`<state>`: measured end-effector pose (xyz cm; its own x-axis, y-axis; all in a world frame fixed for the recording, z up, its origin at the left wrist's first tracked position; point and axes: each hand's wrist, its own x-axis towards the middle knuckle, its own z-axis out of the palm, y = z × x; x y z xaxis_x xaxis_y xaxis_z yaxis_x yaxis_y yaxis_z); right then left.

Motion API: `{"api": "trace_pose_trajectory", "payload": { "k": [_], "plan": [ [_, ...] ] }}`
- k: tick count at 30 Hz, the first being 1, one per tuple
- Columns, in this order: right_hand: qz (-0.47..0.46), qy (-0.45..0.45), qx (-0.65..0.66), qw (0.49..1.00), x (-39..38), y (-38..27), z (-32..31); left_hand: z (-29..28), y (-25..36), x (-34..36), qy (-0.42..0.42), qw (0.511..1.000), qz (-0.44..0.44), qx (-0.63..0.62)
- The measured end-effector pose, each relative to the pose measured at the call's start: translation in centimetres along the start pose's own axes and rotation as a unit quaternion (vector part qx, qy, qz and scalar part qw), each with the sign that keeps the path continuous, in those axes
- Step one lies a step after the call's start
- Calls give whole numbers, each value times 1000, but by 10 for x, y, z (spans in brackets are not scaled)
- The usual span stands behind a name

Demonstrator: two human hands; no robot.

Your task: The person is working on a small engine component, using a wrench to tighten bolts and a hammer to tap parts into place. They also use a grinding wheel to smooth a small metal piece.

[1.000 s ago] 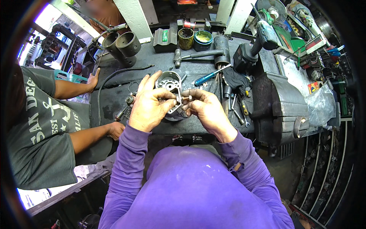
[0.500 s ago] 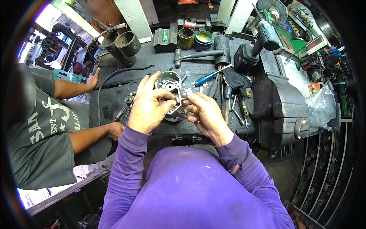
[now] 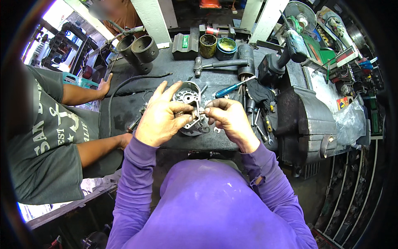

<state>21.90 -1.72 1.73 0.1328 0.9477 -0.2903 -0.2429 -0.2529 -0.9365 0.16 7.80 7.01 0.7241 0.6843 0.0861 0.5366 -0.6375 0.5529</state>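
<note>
A round, open metal housing (image 3: pixel 187 96) with a cut-away side rests on the workbench in front of me. My left hand (image 3: pixel 159 118) reaches over its near left side. Its thumb and index finger pinch at a small copper-coloured part (image 3: pixel 194 113) in the opening, while the other fingers stretch upward. From the other side, my right hand (image 3: pixel 232 120) pinches a small metal bolt (image 3: pixel 202 111) at the housing's wall. The fingertips partly hide both small parts. A wrench end (image 3: pixel 217 129) lies just below my right fingers.
Behind lie a hammer (image 3: pixel 219 64), a blue screwdriver (image 3: pixel 230 88) and two open cans, one a grease tub (image 3: pixel 226 46). A cordless impact driver (image 3: pixel 282 56) and a large dark casing (image 3: pixel 304 122) stand right. At left, another person's hands (image 3: pixel 105 86) rest at the bench; a black hose (image 3: pixel 128 81) curves nearby.
The view has shifted slightly. My right hand's fingers have closed in nearer the housing's wall, and the copper-coloured part now shows between my left fingertips.
</note>
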Motion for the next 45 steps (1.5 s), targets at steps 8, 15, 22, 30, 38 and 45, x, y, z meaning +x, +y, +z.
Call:
{"api": "trace_pose_trajectory", "payload": {
  "k": [8, 15, 22, 30, 38, 45],
  "plan": [
    [60, -22, 97, 993, -11, 0, -6, -4, -4, 10, -12, 997, 66, 37],
    [-139, -21, -164, 976, -8, 6, 3, 1, -7, 14, -25, 995, 91, 26],
    [-190, -55, -226, 954, 2, 2, -9, 1, -12, 15, -30, 995, 97, 8],
    [-160, -27, -235, 958, -5, 1, -2, -2, -10, 12, -46, 994, 96, 19],
    [-170, -27, -217, 961, -5, 1, -2, -5, -11, 14, -53, 993, 100, 14],
    [-156, -15, -211, 965, -8, 4, 0, -3, -4, 16, -49, 996, 77, -17]
  ]
}}
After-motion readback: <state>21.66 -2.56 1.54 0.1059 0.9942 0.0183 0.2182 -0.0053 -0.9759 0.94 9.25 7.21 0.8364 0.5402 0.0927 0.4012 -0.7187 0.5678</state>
